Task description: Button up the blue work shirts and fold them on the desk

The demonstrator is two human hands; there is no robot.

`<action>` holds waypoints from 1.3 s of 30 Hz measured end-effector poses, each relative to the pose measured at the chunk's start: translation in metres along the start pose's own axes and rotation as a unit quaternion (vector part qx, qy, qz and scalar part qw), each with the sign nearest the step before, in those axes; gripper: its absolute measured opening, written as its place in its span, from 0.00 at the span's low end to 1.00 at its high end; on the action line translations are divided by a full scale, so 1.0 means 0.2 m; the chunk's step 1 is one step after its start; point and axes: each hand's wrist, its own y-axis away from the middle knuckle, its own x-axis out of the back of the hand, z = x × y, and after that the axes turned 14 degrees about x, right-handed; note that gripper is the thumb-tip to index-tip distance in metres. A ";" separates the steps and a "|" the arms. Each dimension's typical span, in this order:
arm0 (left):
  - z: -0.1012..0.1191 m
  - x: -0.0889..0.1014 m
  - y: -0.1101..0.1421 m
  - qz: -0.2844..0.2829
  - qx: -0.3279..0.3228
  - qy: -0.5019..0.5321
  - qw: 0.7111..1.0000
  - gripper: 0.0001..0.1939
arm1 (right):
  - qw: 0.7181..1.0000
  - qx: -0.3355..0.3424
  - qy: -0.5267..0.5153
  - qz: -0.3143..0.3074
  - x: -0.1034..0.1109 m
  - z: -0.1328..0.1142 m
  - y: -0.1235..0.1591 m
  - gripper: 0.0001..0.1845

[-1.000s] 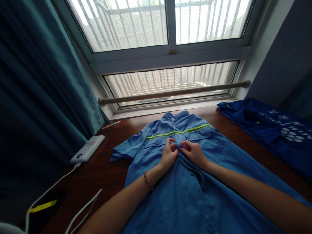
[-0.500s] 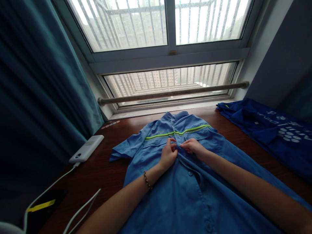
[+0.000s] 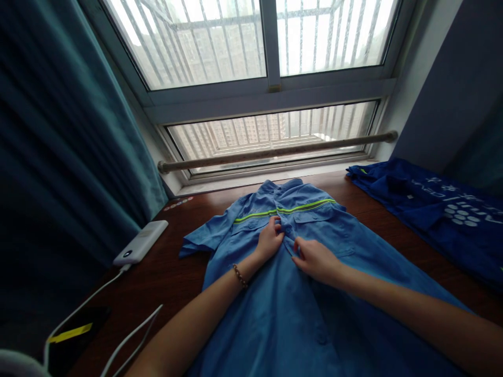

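Observation:
A blue short-sleeved shirt point(image 3: 251, 293) with a yellow-green reflective stripe lies front up, its collar toward the window. My left hand point(image 3: 270, 240) is closed on the front edge just below the stripe, fingers curled at the placket. To its right and slightly nearer me, my right hand point(image 3: 314, 259) pinches the shirt's other front edge, thumb and fingers bent together. A button point(image 3: 287, 229) shows between the hands. Lower on the placket, another button point(image 3: 321, 337) sits in shade.
A white power bank point(image 3: 141, 242) with a white cable point(image 3: 84, 303) lies at the left on the brown wooden surface point(image 3: 176, 277). Near it is a dark item with a yellow strip point(image 3: 70, 333). Folded dark blue clothing point(image 3: 428, 209) lies at the right. Teal curtain point(image 3: 78, 131) hangs left.
My right hand has moved a little nearer me and right, away from the left hand, drawing the shirt edge. The left hand has stayed almost in place. The lower front gap has flattened.

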 end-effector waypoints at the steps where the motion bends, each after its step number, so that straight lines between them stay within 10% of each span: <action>1: -0.01 0.01 -0.03 0.000 -0.012 -0.010 1.000 0.21 | 0.998 -0.011 0.057 -0.021 -0.01 -0.02 0.03 0.07; 6: -0.04 0.04 -0.20 0.013 -0.065 -0.060 0.996 0.22 | 0.988 -0.045 0.148 -0.031 -0.04 0.00 0.04 0.10; 13: 0.06 0.03 -0.34 0.091 0.040 -0.110 0.989 0.22 | 0.987 -0.070 -0.023 0.145 -0.05 0.30 -0.23 0.05; 18: 0.14 -0.05 -0.16 0.147 -0.019 -0.147 0.978 0.19 | 0.974 -0.085 -0.097 0.186 -0.05 0.40 -0.27 0.09; 23: 0.11 -0.07 0.04 0.012 -0.067 -0.167 0.984 0.07 | 0.961 -0.063 -0.231 0.135 -0.04 0.39 -0.23 0.13; 30: 0.03 0.02 0.04 -0.030 -0.017 -0.142 0.989 0.06 | 0.839 -0.121 -0.531 0.001 0.04 0.33 -0.16 0.14; 39: 0.04 0.03 0.06 0.003 -0.031 -0.126 0.991 0.06 | 0.760 -0.134 -0.634 0.042 0.05 0.28 -0.14 0.15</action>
